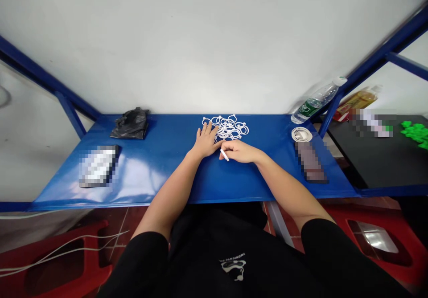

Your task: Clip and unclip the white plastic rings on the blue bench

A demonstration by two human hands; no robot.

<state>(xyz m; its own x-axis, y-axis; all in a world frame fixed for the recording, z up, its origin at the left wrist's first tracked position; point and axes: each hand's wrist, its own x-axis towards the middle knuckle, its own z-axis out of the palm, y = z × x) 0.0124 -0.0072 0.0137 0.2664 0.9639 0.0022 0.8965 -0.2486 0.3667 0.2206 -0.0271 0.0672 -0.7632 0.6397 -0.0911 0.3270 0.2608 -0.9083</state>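
Note:
A heap of several white plastic rings (230, 127) lies on the blue table (160, 164) near the wall. My left hand (206, 140) rests flat with fingers stretched out, its fingertips touching the left edge of the heap. Just to its right, my right hand (239, 151) is closed in a pinch on a small white stick-like piece (224, 155) that points down toward me.
A crumpled black bag (131, 123) lies at the back left and a blurred flat object (98, 165) nearer left. At the right stand a water bottle (314, 100), a white tape roll (301, 134) and a blurred dark item (310, 161). Red stools sit below.

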